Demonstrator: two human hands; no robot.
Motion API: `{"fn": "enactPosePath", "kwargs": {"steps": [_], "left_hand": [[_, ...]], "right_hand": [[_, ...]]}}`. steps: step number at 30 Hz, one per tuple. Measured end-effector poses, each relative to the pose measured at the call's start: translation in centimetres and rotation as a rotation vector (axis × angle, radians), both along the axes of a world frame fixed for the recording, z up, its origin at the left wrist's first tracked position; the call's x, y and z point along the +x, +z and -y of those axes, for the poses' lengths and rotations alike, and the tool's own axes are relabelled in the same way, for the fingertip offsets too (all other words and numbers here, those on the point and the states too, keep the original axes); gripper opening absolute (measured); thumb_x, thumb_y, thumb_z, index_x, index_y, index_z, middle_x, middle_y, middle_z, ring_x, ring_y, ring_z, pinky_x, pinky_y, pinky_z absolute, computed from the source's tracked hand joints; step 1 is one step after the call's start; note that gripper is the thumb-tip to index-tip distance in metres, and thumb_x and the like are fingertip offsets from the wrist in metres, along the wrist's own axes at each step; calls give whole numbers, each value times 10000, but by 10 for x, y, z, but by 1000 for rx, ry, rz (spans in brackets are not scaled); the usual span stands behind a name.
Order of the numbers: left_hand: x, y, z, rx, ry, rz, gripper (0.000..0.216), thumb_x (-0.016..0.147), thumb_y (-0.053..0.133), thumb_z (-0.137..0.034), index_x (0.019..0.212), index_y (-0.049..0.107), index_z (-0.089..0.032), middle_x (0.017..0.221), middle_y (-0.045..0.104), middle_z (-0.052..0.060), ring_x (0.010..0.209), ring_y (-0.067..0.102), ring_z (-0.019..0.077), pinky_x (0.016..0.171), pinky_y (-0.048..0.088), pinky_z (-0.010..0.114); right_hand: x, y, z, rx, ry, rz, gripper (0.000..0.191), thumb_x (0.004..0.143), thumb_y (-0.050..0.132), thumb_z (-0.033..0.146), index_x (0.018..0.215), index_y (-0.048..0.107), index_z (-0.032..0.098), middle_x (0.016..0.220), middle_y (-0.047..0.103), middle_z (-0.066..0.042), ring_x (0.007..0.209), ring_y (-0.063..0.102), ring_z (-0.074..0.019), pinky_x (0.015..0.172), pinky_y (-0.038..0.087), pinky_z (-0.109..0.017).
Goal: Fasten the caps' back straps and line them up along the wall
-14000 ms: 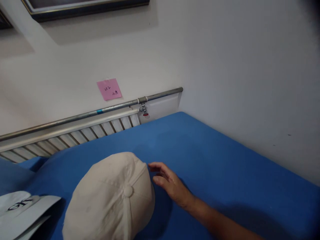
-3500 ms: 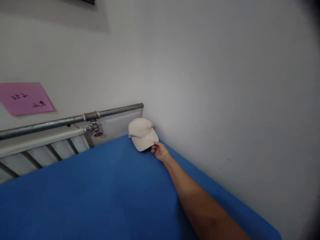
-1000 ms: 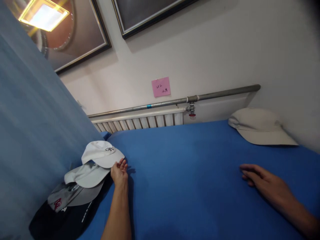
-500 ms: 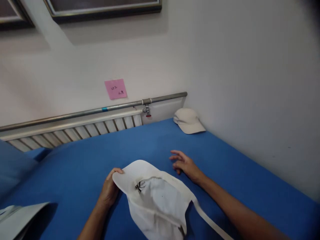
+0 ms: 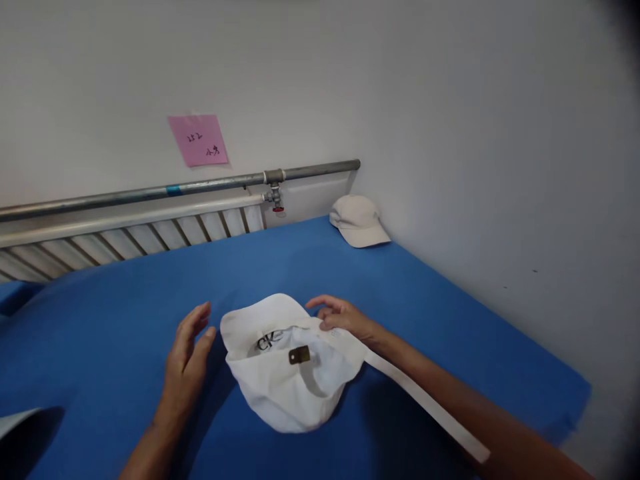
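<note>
Head view, item one: white cap (image 5: pixel 287 373), soft cotton, lying near the middle of the blue bed cover (image 5: pixel 125 300) with its brim away from the person, crown slumped, black lettering on the front, a small brass buckle (image 5: pixel 299 355) at the back opening and a long flat white strap (image 5: pixel 425 407) trailing off to the right along the forearm.

Right hand (image 5: pixel 345 319): fingers loosely curled, fingertips pinching the cap's edge by the brim. Left hand (image 5: pixel 186 353): open, palm turned inward, just beside the brim, holding nothing.

Handling note: floppy cloth of this kind does best gripped at the stiff brim with both hands, strap kept from snagging under the arm.

Item two: beige cap (image 5: pixel 357 221), stiffer dome, resting in the far corner against the wall.

Surroundings: ribbed white radiator (image 5: pixel 125 237), grey metal pipe (image 5: pixel 200 187) with valve, pink paper note (image 5: pixel 198 139) stuck on the matt wall
</note>
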State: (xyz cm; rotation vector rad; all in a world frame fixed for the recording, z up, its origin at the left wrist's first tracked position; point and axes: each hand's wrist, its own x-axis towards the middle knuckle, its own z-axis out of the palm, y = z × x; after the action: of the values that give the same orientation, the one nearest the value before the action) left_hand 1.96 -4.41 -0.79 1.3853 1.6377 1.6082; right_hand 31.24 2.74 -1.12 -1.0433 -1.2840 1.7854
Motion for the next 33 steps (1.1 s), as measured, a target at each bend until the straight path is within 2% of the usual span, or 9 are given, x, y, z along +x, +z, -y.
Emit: {"fn": "enactPosePath", "kwargs": {"steps": [5,8,12,14,17,20,23,28,33], "left_hand": [[17,5,16,242,-308,-382,408,805,606,-299,1209,658,-285,1268,649,40,1247,514,285,1117,289,431],[30,-1,16,213,-450,-498,428,768,661,-252,1196,670,-275,1162,705,56,1106,611,291,1114,274,460],[39,2,19,123,-518,-582,327,763,688,-267,1090,706,-258,978,747,56,934,658,270,1051,332,496],[37,8,23,139,-550,-648,277,767,693,-272,1043,707,-248,903,743,42,862,656,241,1029,348,492],[29,14,28,174,-578,-661,255,784,695,-269,1039,695,-263,907,740,19,846,655,213,1020,361,457],[22,13,28,154,-631,-543,196,834,637,-257,1012,710,-292,949,747,6,923,663,219,1020,383,422],[18,10,25,73,-682,-407,202,859,592,-279,992,742,-293,984,752,29,1001,658,247,1028,400,424],[18,14,22,-175,-579,-149,270,785,676,-404,993,767,-258,1086,731,83,1135,592,306,973,454,405],[31,40,12,-368,-709,-38,319,811,641,-461,999,754,-229,939,729,54,836,631,204,725,489,267]], "right_hand": [[-19,6,16,28,-309,-103,130,610,579,105,708,636,168,590,561,55,507,446,-71,509,332,-188],[-30,6,24,6,-458,-136,60,644,563,163,684,599,188,552,520,64,493,428,-76,495,324,-192],[-31,7,24,30,-465,-94,70,649,587,190,716,607,185,578,528,57,517,446,-83,510,344,-198],[-22,9,24,147,-460,-27,96,698,606,233,774,636,182,634,565,41,567,490,-95,553,388,-211],[2,8,35,431,-491,120,197,843,534,302,952,664,200,855,653,-17,691,575,-125,678,477,-271],[29,0,59,817,-477,302,243,909,462,228,1071,643,235,1151,626,-77,920,626,-174,806,519,-341],[50,-10,90,1112,-336,495,370,908,436,103,1203,574,279,1285,555,-81,1187,548,-201,973,481,-397],[60,-4,132,1287,-244,613,506,889,468,72,1342,420,294,1446,369,-117,1215,516,-211,918,519,-373],[51,33,140,1426,-78,640,342,894,477,75,1180,537,253,1246,564,-91,1195,495,-216,961,464,-398]]}}
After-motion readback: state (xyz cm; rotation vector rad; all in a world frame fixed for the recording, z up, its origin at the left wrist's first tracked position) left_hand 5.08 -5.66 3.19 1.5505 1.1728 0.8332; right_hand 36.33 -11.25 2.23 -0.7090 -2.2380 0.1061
